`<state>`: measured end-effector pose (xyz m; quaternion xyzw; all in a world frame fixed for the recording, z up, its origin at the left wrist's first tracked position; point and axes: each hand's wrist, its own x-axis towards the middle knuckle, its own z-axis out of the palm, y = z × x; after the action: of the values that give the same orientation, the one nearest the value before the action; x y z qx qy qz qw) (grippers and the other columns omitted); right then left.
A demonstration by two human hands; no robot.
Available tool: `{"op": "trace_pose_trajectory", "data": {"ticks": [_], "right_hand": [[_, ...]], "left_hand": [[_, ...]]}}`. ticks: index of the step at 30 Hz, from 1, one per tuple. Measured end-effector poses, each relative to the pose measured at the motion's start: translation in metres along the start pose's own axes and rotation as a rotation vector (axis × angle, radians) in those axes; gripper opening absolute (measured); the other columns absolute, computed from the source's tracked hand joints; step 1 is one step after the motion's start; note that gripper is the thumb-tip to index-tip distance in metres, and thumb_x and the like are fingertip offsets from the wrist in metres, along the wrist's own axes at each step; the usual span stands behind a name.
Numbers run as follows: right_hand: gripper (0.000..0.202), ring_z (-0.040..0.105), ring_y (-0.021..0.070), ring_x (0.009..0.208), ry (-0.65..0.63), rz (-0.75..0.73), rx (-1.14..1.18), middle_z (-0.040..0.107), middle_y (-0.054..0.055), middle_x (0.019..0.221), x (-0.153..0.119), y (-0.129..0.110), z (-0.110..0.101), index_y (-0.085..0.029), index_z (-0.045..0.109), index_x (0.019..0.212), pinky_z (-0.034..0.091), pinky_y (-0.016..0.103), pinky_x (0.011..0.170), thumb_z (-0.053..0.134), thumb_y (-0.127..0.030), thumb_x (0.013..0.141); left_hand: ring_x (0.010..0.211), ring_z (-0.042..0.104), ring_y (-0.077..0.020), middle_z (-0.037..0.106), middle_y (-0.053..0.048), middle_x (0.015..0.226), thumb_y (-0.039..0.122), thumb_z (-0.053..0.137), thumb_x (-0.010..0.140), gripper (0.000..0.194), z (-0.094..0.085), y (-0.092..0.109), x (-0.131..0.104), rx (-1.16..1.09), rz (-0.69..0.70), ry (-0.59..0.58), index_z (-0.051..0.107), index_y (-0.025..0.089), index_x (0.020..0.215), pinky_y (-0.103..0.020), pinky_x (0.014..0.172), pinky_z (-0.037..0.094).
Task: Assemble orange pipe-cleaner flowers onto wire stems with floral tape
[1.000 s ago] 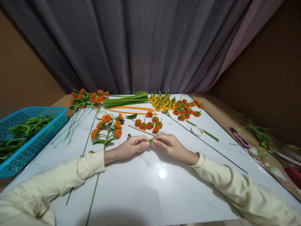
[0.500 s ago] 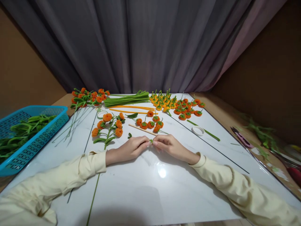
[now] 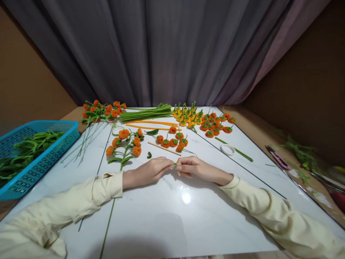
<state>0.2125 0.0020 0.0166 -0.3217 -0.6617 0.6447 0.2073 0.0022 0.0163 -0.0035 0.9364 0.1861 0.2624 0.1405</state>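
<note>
White marbled tabletop (image 3: 151, 219) carried, far left, an orange flower bunch (image 3: 95, 112); far middle, a green stem bundle (image 3: 145, 114) behind two orange strips (image 3: 151, 123); far right, yellow flowers (image 3: 186, 117) beside orange flowers (image 3: 211, 126). Nearer left lay an orange-flowered branch (image 3: 136, 151); middle, loose orange heads (image 3: 173, 142) next to a wooden stick (image 3: 164, 148); right, white tape roll (image 3: 229, 154) by a green strip (image 3: 242, 154).

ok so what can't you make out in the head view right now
Green piece between the left hand and right hand: head view; too small, partly covered by the hands.
Blue basket: head view; left edge cuts it off.
Green stem: head view; the left sleeve hides whether it joins the orange spray.
Red object: head view; right edge cuts it off, too dark to identify.
</note>
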Motion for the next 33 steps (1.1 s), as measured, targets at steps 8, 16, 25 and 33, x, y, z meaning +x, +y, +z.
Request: {"op": "trace_pose_trajectory", "data": {"ticks": [8,16,25,33], "right_hand": [[0.032,0.035,0.0073,0.046,0.090,0.014,-0.036,0.042,-0.006,0.054,0.002,0.002,0.002,-0.015,0.050,0.075,0.028,0.021,0.048,0.051,-0.044,0.087],[0.024,0.034,0.0094,0.047,0.278,-0.256,-0.954,0.043,-0.003,0.056,-0.002,0.011,0.009,-0.017,0.045,0.073,0.025,0.023,0.050,0.038,-0.027,0.093],[0.018,0.033,0.0115,0.048,0.172,-0.401,-1.373,0.048,0.000,0.060,-0.007,0.010,0.012,-0.017,0.043,0.073,0.019,0.027,0.050,0.035,-0.004,0.083],[0.026,0.043,0.0139,0.053,0.312,-0.602,-1.532,0.053,0.002,0.065,-0.008,0.010,-0.001,-0.015,0.053,0.083,0.025,0.028,0.053,0.030,-0.006,0.091]], "left_hand": [[0.086,0.062,-0.0174,0.066,-0.010,0.097,0.026,0.033,0.097,0.027,0.004,-0.003,-0.003,-0.088,-0.132,-0.010,0.053,0.013,0.108,-0.028,0.078,0.050],[0.081,0.062,-0.0164,0.065,-0.009,0.091,0.024,0.034,0.096,0.022,0.002,0.000,-0.001,-0.074,-0.212,0.007,0.053,0.014,0.101,-0.027,0.074,0.049],[0.077,0.061,-0.0163,0.064,-0.009,0.087,0.021,0.034,0.095,0.022,0.004,0.000,-0.003,-0.024,-0.153,0.010,0.054,0.013,0.099,-0.026,0.072,0.048],[0.073,0.059,-0.0151,0.062,-0.007,0.082,0.026,0.032,0.097,0.026,-0.001,0.000,0.000,-0.094,-0.157,-0.092,0.055,0.014,0.094,-0.025,0.069,0.045]]}}
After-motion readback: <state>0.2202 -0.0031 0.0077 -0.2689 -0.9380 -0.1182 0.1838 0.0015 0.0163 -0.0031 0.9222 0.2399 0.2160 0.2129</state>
